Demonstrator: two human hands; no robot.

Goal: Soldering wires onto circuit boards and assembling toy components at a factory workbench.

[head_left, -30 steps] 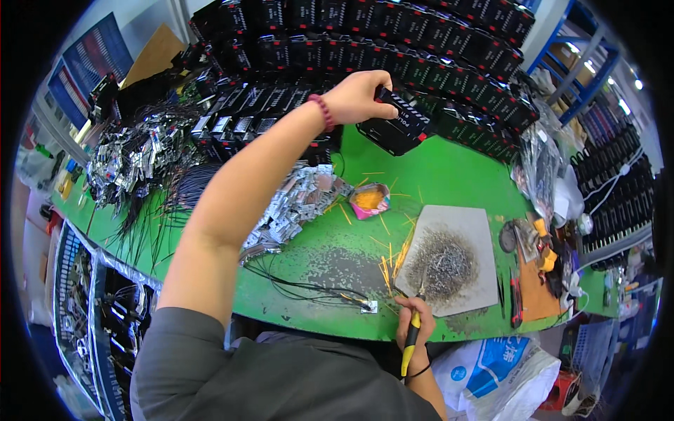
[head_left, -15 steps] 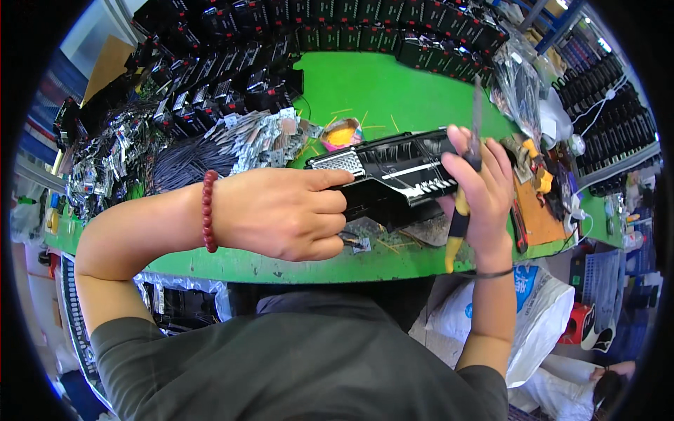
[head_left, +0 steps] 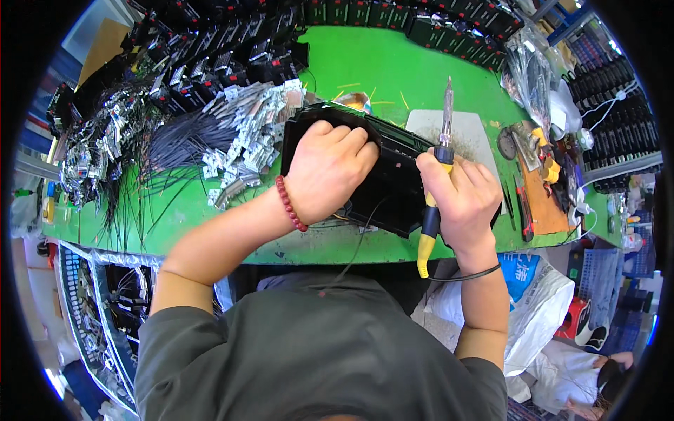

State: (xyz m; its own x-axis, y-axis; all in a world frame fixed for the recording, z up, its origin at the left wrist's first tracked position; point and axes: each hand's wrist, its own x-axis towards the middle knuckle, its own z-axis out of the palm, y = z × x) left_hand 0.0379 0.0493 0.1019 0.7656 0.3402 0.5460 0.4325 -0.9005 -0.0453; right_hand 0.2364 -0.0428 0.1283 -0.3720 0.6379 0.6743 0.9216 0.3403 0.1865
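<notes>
My left hand (head_left: 328, 168) grips the top edge of a black rectangular electronic housing (head_left: 393, 184), holding it tilted against the near edge of the green table (head_left: 210, 217). A red bead bracelet (head_left: 289, 203) circles that wrist. My right hand (head_left: 460, 200) is closed around the yellow-and-black handle of a soldering iron (head_left: 437, 175), whose metal tip points up and away, above the housing's right end. A thin black wire hangs from under the housing toward my body.
Heaps of silver tabs with black wires (head_left: 210, 133) lie at the left. Rows of black housings (head_left: 232, 56) line the far edge. A grey mat (head_left: 477, 137) sits behind the iron, and tools on a brown pad (head_left: 540, 196) lie at the right. White plastic bags (head_left: 540, 309) hang below.
The housing has come down from in front of me to the table's near edge and turned its dark side up. My left hand shifted onto its top; the iron's tip now points upward.
</notes>
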